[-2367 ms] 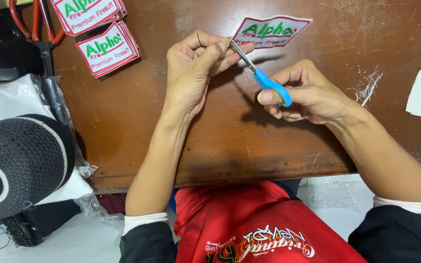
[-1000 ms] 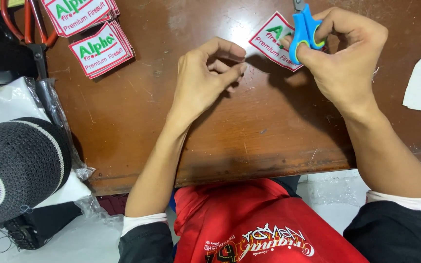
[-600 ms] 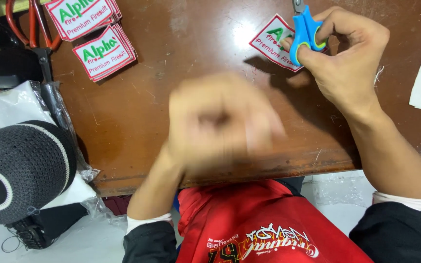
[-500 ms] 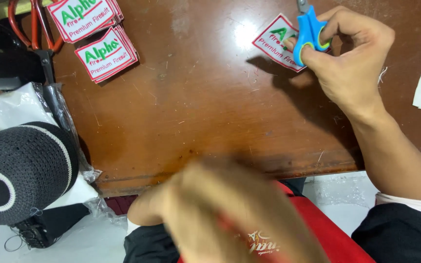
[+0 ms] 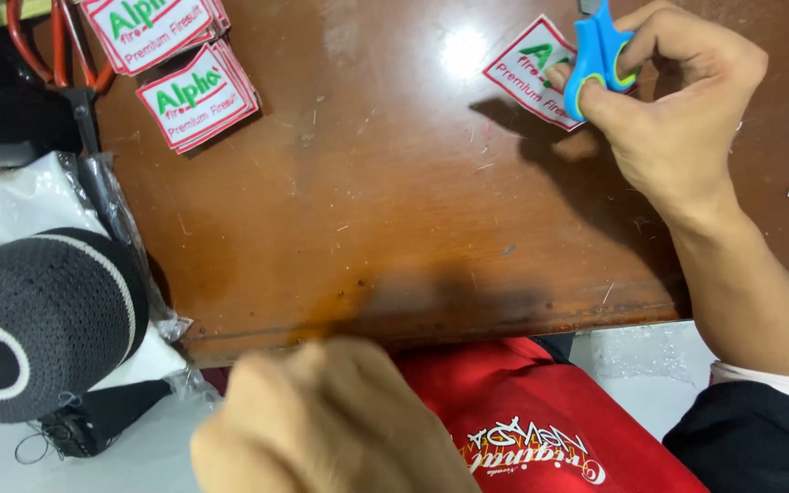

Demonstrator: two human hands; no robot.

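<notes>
We've got the right hand up at the far side of the table, fingers curled through the loops of the blue scissors — thumb in one loop, the rest wrapped round the handle. The blades run off the top of the frame, so we can't tell if they're shut. Right under the scissors, touching the hand, lies one patch, white with a red border and green lettering, flat on the table.

The left hand is off the table altogether, down at the near edge over the red shirt. It's a blur, and we can't tell whether the fingers are spread or closed, or holding anything.

Over at the far left corner of the table sit two stacks of the same patches, well apart from the single one. Just left of those, red-handled scissors hang over the table's edge. Left of the table, below its corner, sits a black yarn cone — on clear plastic wrap.
</notes>
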